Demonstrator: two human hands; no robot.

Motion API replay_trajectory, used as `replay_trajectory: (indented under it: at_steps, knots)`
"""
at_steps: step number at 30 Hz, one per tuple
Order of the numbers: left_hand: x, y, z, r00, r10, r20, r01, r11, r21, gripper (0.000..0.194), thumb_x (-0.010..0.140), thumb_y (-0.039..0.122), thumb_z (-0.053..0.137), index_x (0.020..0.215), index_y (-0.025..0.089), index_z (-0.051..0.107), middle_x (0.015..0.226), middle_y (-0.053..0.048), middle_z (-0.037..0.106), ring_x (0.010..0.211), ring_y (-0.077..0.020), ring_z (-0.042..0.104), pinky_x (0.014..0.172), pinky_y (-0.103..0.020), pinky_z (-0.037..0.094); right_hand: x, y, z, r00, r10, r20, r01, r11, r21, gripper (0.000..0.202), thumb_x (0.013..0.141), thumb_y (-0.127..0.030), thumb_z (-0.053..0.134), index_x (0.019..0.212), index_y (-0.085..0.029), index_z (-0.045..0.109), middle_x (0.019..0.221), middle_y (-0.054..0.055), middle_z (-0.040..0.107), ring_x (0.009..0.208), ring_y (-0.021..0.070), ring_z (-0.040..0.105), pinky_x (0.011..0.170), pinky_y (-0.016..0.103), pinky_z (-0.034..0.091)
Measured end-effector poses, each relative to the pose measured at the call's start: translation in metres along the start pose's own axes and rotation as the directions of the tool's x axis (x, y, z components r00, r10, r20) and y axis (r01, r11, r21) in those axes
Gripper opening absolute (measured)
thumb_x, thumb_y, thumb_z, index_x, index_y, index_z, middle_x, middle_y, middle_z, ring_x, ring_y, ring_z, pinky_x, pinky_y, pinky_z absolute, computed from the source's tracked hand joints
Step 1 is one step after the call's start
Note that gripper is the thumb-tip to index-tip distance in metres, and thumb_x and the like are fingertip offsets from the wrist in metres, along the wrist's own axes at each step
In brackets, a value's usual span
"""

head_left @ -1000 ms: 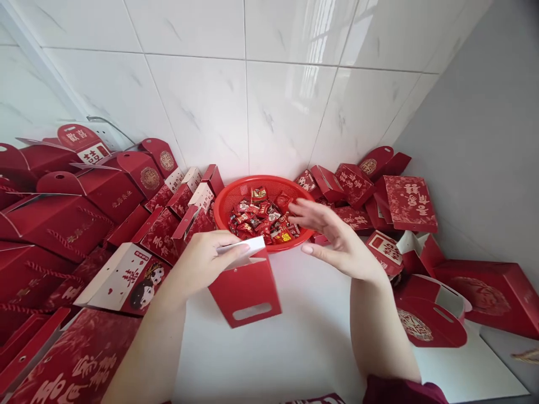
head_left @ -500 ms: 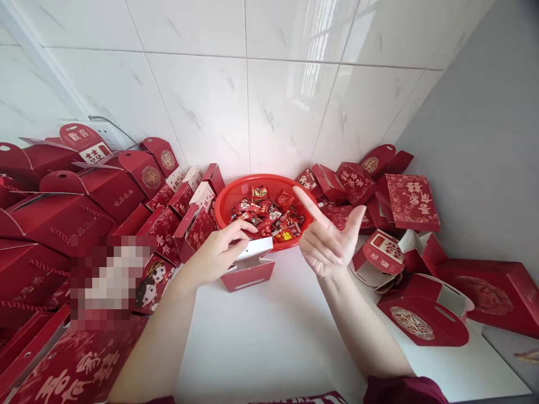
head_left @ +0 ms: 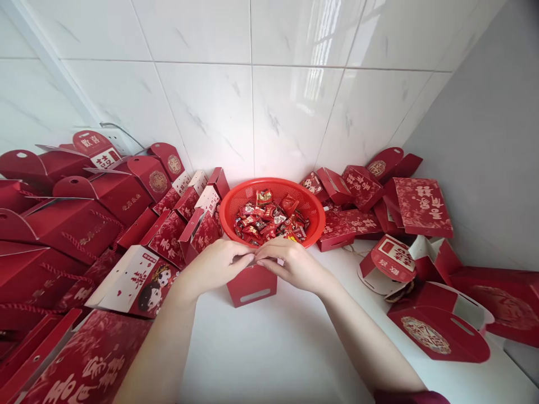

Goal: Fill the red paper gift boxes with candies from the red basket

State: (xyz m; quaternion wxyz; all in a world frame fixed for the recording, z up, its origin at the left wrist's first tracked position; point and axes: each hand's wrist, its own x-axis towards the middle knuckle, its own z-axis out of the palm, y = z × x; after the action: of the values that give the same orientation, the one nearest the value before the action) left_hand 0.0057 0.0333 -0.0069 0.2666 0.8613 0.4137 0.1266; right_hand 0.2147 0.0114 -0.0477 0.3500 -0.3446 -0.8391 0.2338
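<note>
A small red gift box (head_left: 252,287) stands upright on the white table, with a pale oblong slot low on the side facing me. At its top left edge my left hand (head_left: 219,259) grips it, the thumb laid along the rim and the fingers curled over the far side. My right hand (head_left: 290,261) holds the top right part in the same way, its thumb close to the left one. The hands cover most of the box's top and flaps. Right behind them, a red plastic basket (head_left: 227,210) holds wrapped candies (head_left: 269,216).
Red gift boxes (head_left: 113,196) crowd the left side, some with rope handles. A box with cartoon figures (head_left: 154,289) lies beside my left forearm. More boxes (head_left: 423,205) are piled on the right, with an arched-top box (head_left: 438,331) nearer me. A tiled wall (head_left: 202,112) rises behind.
My right hand has come down from beside the basket, where its finger and thumb were spread, onto the box's top. My left hand stays at the box. The raised white flap is now covered.
</note>
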Motion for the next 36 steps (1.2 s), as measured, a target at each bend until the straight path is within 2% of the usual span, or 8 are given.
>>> replay_trajectory:
  at_steps: [5, 8, 11, 15, 17, 21, 29, 36]
  knots:
    - [-0.003, 0.005, 0.001, 0.988, 0.075, 0.133, -0.091, 0.989, 0.114, 0.041, 0.095, 0.033, 0.038, 0.068, 0.019, 0.066, 0.060, -0.001, 0.062, 0.056, -0.0156, 0.054, 0.056, -0.026, 0.034, -0.008, -0.012, -0.008, 0.985, 0.134, 0.108, -0.138, 0.990, 0.025, 0.015, 0.096, -0.027, 0.055, 0.095, -0.021, 0.069, 0.088, 0.001, 0.072, 0.074, 0.0140, 0.065, 0.067, 0.024, 0.046]
    - [0.002, 0.011, 0.007, 0.988, 0.130, 0.078, -0.144, 0.965, 0.219, 0.037, 0.096, 0.027, 0.037, 0.074, 0.020, 0.066, 0.070, -0.003, 0.066, 0.062, -0.0171, 0.057, 0.063, -0.027, 0.037, -0.010, -0.013, -0.012, 0.984, 0.100, 0.147, -0.084, 0.990, -0.111, 0.017, 0.094, -0.032, 0.058, 0.092, -0.020, 0.070, 0.087, 0.003, 0.070, 0.074, 0.0154, 0.063, 0.067, 0.025, 0.045]
    - [0.005, 0.016, 0.014, 0.998, 0.064, -0.004, -0.060, 0.951, 0.304, 0.035, 0.096, 0.026, 0.037, 0.077, 0.019, 0.066, 0.071, -0.004, 0.067, 0.067, -0.0189, 0.060, 0.066, -0.028, 0.038, -0.010, -0.008, -0.012, 0.984, 0.086, 0.154, -0.046, 0.968, -0.247, 0.016, 0.094, -0.030, 0.058, 0.094, -0.020, 0.070, 0.089, 0.005, 0.069, 0.078, 0.0172, 0.063, 0.067, 0.027, 0.044]
    - [-0.002, 0.021, 0.015, 0.993, 0.029, -0.113, -0.011, 0.988, 0.154, 0.022, 0.092, 0.021, 0.046, 0.094, 0.023, 0.067, 0.090, -0.001, 0.071, 0.081, -0.0178, 0.063, 0.071, -0.026, 0.040, -0.009, -0.004, -0.009, 0.983, 0.109, 0.148, -0.076, 0.975, -0.210, 0.013, 0.095, -0.022, 0.055, 0.091, -0.018, 0.068, 0.088, 0.005, 0.069, 0.075, 0.0156, 0.062, 0.068, 0.026, 0.045]
    - [-0.006, 0.022, 0.012, 0.994, 0.033, -0.107, -0.022, 0.995, 0.100, 0.023, 0.090, 0.017, 0.047, 0.096, 0.025, 0.067, 0.093, 0.001, 0.072, 0.081, -0.0159, 0.063, 0.070, -0.025, 0.040, -0.009, -0.004, -0.007, 0.982, 0.124, 0.145, -0.099, 0.981, -0.169, 0.012, 0.095, -0.020, 0.056, 0.090, -0.018, 0.066, 0.086, 0.004, 0.069, 0.073, 0.0153, 0.062, 0.066, 0.025, 0.044]
    - [-0.010, 0.022, 0.009, 0.999, 0.026, -0.034, -0.020, 0.982, 0.186, 0.025, 0.094, 0.029, 0.047, 0.088, 0.025, 0.071, 0.075, 0.001, 0.070, 0.065, -0.0151, 0.059, 0.059, -0.025, 0.033, -0.009, -0.005, -0.006, 0.984, 0.129, 0.123, -0.113, 0.985, -0.129, 0.012, 0.094, -0.021, 0.056, 0.088, -0.019, 0.066, 0.085, 0.004, 0.070, 0.073, 0.0158, 0.063, 0.065, 0.024, 0.043]
    - [-0.007, 0.020, 0.010, 0.993, -0.013, -0.117, 0.061, 0.904, 0.423, 0.052, 0.098, 0.042, 0.033, 0.061, 0.019, 0.063, 0.054, -0.004, 0.056, 0.050, -0.0171, 0.050, 0.052, -0.028, 0.019, -0.006, -0.005, -0.009, 0.951, 0.309, 0.036, -0.298, 0.938, -0.177, 0.043, 0.100, -0.034, 0.043, 0.066, -0.019, 0.064, 0.064, 0.003, 0.067, 0.059, 0.0149, 0.060, 0.059, 0.025, 0.038]
    - [-0.016, 0.011, -0.005, 0.996, -0.078, -0.050, 0.092, 0.907, 0.412, 0.045, 0.090, 0.046, 0.045, 0.055, 0.024, 0.061, 0.048, 0.001, 0.051, 0.045, -0.0163, 0.048, 0.050, -0.027, 0.023, -0.015, 0.001, -0.030, 0.944, 0.299, 0.141, -0.285, 0.952, -0.111, 0.014, 0.085, -0.021, 0.056, 0.078, -0.023, 0.068, 0.084, -0.001, 0.072, 0.077, 0.0163, 0.065, 0.070, 0.026, 0.045]
